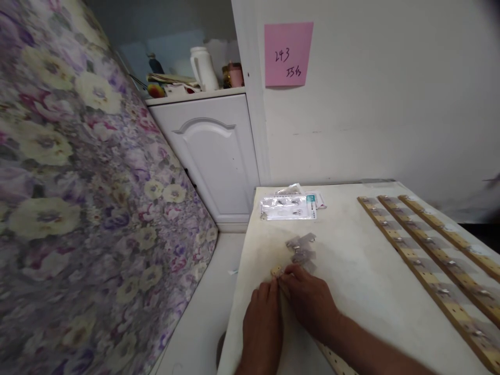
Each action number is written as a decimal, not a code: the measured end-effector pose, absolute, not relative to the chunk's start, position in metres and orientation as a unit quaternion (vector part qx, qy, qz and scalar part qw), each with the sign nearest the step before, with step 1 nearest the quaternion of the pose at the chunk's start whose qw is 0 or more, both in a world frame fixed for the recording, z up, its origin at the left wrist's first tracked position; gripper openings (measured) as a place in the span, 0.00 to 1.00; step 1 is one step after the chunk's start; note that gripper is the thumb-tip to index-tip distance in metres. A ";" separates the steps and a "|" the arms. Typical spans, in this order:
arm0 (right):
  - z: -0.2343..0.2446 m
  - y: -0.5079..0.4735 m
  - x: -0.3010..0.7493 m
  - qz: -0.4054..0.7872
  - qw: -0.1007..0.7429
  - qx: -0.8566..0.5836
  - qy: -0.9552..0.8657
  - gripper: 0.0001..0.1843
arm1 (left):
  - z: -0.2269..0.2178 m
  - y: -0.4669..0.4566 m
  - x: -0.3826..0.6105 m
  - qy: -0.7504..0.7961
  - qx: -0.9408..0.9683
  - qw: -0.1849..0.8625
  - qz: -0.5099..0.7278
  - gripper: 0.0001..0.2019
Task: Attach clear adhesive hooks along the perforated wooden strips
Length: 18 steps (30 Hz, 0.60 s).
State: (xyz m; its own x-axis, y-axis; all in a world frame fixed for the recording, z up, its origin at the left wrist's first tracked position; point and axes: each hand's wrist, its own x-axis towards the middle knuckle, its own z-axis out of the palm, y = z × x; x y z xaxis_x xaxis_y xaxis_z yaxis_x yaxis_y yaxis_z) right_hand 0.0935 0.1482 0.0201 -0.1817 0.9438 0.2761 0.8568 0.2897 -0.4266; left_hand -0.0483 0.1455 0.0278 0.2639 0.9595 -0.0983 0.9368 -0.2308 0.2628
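A narrow wooden strip (276, 271) with holes lies lengthwise under both hands; its far end and part of its near end (336, 360) show. My left hand (264, 319) is closed along the strip, fingertips pressed near its far end. Against the same end, my right hand (310, 298) has its fingers pinched together; what sits between them is hidden. Just beyond the right fingertips is a small loose pile of clear plastic pieces with metal clips (301, 249).
Three wooden strips (414, 242) bearing clear pieces and metal clips lie on the right of the white table (344, 307). Flat clear packages (288, 207) rest at the back. A floral curtain (97, 208) hangs left; a white cabinet (216, 166) stands behind.
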 end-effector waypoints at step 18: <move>0.011 0.150 0.097 0.071 0.314 -0.576 -0.751 0.18 | 0.018 0.146 -0.050 0.609 0.779 0.137 0.064 0.24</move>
